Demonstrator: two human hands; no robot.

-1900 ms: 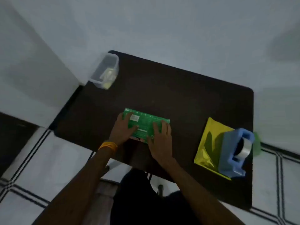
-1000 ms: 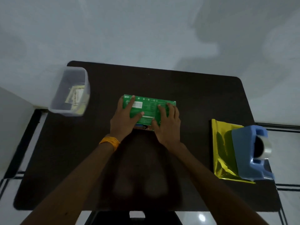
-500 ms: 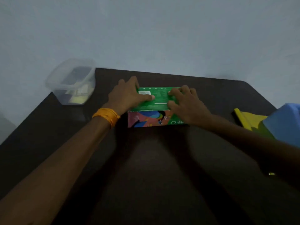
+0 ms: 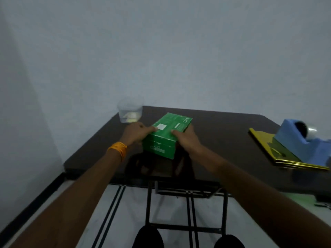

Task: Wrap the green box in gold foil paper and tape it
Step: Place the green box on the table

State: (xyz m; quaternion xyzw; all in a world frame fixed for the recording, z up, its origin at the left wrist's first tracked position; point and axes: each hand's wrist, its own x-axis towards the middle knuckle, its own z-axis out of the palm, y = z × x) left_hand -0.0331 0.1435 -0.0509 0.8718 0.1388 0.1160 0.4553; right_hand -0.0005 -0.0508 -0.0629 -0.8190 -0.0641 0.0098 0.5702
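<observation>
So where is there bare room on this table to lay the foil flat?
Widest bare patch: dark table top between the green cardboard box, gripped by the left hand and right hand, and the gold foil sheet. Tight: the far-left corner by the clear plastic container, and the right edge, where the blue tape dispenser sits on the foil.

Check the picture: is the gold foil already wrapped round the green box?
No, the gold foil lies apart under the blue tape dispenser; the left hand and right hand hold the bare green box.
</observation>
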